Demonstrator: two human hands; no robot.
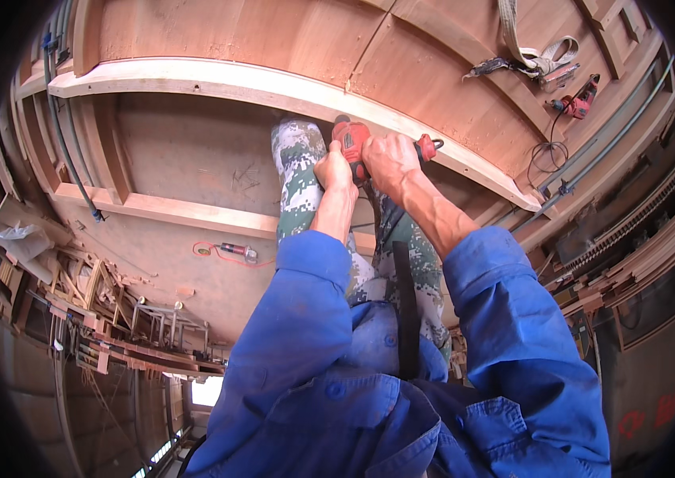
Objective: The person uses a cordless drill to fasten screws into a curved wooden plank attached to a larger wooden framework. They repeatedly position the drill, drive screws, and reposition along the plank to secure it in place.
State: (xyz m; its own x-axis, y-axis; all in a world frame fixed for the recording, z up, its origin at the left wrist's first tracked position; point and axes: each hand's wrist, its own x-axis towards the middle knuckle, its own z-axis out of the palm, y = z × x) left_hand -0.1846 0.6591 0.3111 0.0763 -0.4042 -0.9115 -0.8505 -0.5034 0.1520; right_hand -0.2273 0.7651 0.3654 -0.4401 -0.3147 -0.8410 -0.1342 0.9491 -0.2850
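A red and black power drill (351, 137) is held in front of my knees, close to a long pale curved beam (210, 76). My left hand (335, 170) is closed around the near left side of its body. My right hand (391, 162) wraps around the grip, and the grip's red end (426, 148) sticks out to the right with a black loop on it. Both hands hide much of the tool, and its working tip cannot be made out. My camouflage trouser leg (300, 159) is just left of the left hand.
Beyond the beam lie broad wooden panels (305, 40) with ribs. A second red power tool (580, 99), a pale strap (544, 57) and long clamps (614, 131) are at the right. A crossbeam (170, 210), a corded grinder (239, 252) and stacked timber (90, 283) are at the left.
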